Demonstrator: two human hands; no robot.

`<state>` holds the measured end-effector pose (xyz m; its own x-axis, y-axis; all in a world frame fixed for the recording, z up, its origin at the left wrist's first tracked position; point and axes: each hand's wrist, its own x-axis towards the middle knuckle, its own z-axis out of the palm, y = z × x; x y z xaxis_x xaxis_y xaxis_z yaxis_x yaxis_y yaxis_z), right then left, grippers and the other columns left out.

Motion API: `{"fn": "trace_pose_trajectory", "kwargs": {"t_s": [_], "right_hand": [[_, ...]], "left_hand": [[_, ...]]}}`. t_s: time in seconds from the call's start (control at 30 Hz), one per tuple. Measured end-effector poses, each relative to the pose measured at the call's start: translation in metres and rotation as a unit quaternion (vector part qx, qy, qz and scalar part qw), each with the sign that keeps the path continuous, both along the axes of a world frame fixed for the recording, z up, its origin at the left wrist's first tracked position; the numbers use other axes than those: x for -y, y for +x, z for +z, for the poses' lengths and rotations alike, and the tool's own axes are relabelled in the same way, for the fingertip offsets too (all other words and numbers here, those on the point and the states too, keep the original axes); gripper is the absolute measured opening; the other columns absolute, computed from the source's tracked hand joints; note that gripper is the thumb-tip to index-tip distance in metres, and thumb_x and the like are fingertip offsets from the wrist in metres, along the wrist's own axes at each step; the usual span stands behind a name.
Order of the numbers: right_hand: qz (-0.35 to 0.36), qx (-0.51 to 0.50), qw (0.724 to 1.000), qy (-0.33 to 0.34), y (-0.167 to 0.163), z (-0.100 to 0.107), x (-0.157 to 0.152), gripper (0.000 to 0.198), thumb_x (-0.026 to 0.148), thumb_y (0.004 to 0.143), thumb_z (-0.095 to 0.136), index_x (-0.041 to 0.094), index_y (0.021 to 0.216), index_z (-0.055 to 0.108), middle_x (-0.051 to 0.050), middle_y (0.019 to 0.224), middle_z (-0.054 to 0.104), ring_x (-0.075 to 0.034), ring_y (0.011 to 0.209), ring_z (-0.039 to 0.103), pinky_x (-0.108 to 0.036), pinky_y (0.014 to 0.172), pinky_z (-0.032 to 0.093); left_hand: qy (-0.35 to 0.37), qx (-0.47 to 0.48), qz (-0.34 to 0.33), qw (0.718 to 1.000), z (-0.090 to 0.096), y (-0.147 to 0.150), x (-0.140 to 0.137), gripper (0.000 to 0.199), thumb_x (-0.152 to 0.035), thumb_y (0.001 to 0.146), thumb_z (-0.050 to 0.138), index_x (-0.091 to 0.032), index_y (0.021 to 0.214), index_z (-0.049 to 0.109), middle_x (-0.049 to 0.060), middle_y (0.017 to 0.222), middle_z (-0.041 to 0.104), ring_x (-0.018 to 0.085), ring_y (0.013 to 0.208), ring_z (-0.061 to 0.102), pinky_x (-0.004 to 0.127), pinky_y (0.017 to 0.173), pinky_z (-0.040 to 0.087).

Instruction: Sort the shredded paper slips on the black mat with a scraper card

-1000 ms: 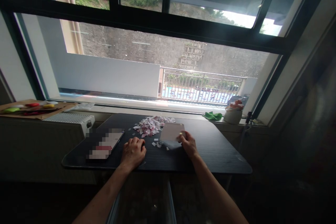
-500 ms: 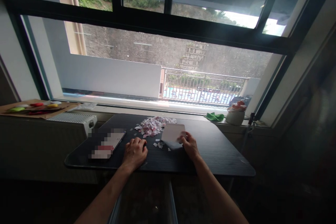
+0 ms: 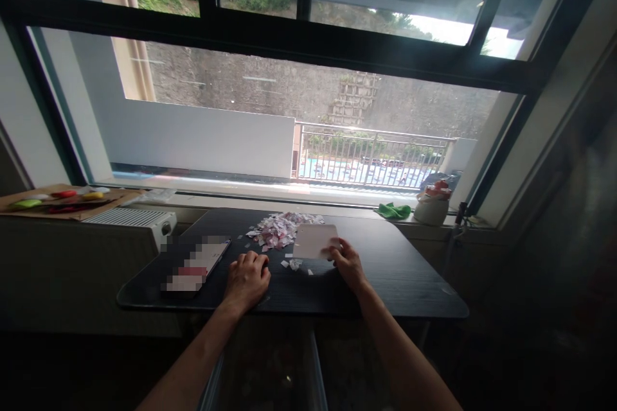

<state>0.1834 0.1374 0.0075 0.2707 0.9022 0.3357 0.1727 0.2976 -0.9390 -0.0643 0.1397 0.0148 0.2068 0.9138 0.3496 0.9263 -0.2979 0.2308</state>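
My right hand (image 3: pixel 348 264) pinches the right edge of a pale, squarish card (image 3: pixel 314 241), holding it tilted above the table. Behind the card's left side spreads a heap of small torn paper pieces (image 3: pixel 278 229), whitish with some pink. A few loose scraps (image 3: pixel 295 264) lie just below the card. My left hand (image 3: pixel 249 276) rests on the dark tabletop with its fingers curled down; whatever may be under them is hidden. To its left lies a flat slab (image 3: pixel 197 270), largely blurred by pixelation, perhaps a phone.
The black table (image 3: pixel 409 270) has rounded corners and stands against the windowsill. On the sill are a green cloth (image 3: pixel 393 210) and a pale pot (image 3: pixel 432 207). A radiator (image 3: pixel 139 221) at the left carries a brown board (image 3: pixel 103 200) with colourful items.
The camera view has shifted slightly. Both hands keep nearly the same positions, and the card stays in my right hand above the scraps.
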Motion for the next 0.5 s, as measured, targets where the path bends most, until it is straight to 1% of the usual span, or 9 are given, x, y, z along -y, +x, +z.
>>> {"fn": "trace_pose_trajectory", "kwargs": {"t_s": [0.13, 0.2, 0.33, 0.4, 0.5], "right_hand": [[0.017, 0.001, 1.000, 0.003, -0.0013, 0.0007, -0.0004, 0.036, 0.040, 0.068, 0.059, 0.018, 0.096, 0.061, -0.005, 0.077, 0.073, -0.016, 0.059, 0.063, -0.027, 0.052, 0.048], [0.003, -0.006, 1.000, -0.002, -0.0018, 0.0017, -0.0001, 0.036, 0.039, 0.066, 0.059, 0.017, 0.094, 0.061, -0.006, 0.076, 0.073, -0.016, 0.059, 0.063, -0.027, 0.051, 0.048], [-0.058, -0.026, 0.998, -0.007, -0.0007, 0.0022, 0.0008, 0.039, 0.039, 0.066, 0.057, 0.017, 0.098, 0.058, -0.007, 0.077, 0.073, -0.016, 0.057, 0.060, -0.026, 0.048, 0.045], [-0.063, -0.029, 0.998, -0.007, -0.0004, 0.0021, 0.0010, 0.040, 0.038, 0.066, 0.056, 0.017, 0.099, 0.057, -0.007, 0.078, 0.073, -0.016, 0.057, 0.060, -0.026, 0.048, 0.045], [-0.046, -0.026, 0.999, -0.011, -0.0013, 0.0027, 0.0013, 0.037, 0.037, 0.065, 0.056, 0.017, 0.096, 0.059, -0.006, 0.075, 0.073, -0.016, 0.056, 0.060, -0.026, 0.048, 0.044]], "left_hand": [[-0.005, -0.003, 0.002, 1.000, 0.0001, 0.0003, -0.0008, 0.026, -0.023, 0.083, 0.044, -0.020, 0.101, 0.062, 0.008, 0.102, 0.059, 0.025, 0.101, 0.050, 0.040, 0.089, 0.037], [-0.003, -0.006, 0.003, 1.000, -0.0006, 0.0003, -0.0009, 0.026, -0.024, 0.083, 0.044, -0.020, 0.101, 0.062, 0.008, 0.102, 0.059, 0.025, 0.101, 0.050, 0.040, 0.089, 0.037], [0.004, -0.005, 0.002, 1.000, -0.0019, -0.0002, -0.0010, 0.024, -0.023, 0.083, 0.045, -0.020, 0.099, 0.063, 0.008, 0.102, 0.059, 0.024, 0.102, 0.050, 0.039, 0.090, 0.037], [0.006, -0.006, 0.003, 1.000, -0.0018, -0.0003, -0.0008, 0.024, -0.024, 0.083, 0.045, -0.021, 0.099, 0.062, 0.008, 0.101, 0.059, 0.024, 0.102, 0.050, 0.038, 0.090, 0.037], [0.005, -0.006, 0.003, 1.000, -0.0010, -0.0004, -0.0003, 0.024, -0.024, 0.083, 0.045, -0.021, 0.100, 0.062, 0.007, 0.101, 0.058, 0.023, 0.101, 0.049, 0.038, 0.089, 0.037]]}}
